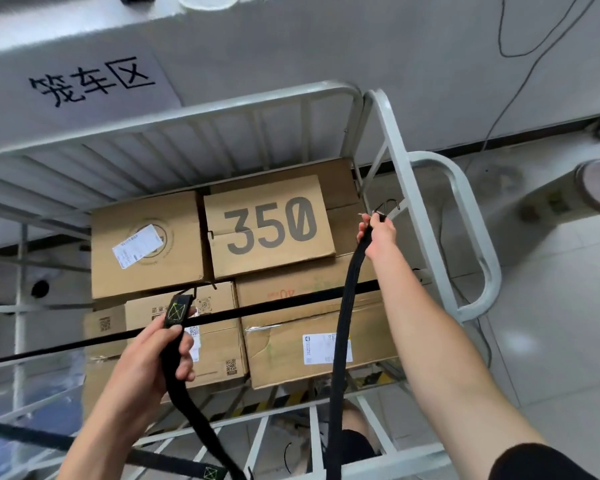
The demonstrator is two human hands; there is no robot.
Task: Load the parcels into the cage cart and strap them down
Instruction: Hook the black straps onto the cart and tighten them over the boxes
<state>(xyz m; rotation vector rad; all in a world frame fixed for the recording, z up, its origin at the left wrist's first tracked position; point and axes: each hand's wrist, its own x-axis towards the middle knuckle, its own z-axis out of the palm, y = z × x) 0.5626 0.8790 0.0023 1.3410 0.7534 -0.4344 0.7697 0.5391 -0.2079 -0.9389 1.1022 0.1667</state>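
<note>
Head view looks down into a grey metal cage cart [388,133] stacked with brown cardboard parcels: one printed "350" [269,225] on top, a box with a white shipping label [146,244] to its left, and lower boxes [312,327] bearing labels and QR codes. A taut black strap [274,306] already runs across the front of the lower boxes. The left hand [153,355] has its fingers curled tight around one end of a loose black strap [340,323], thumb pressed on its stitched tab near a metal hook [193,292]. The right hand [378,237] is closed on the other end, with a wire hook [387,207] sticking out above the fingers, close to the cart's right side rail [402,174]. The strap hangs in a long loop below both hands. A wall sign [90,84] carries handwritten characters; a thin cable [513,98] trails down the wall.
</note>
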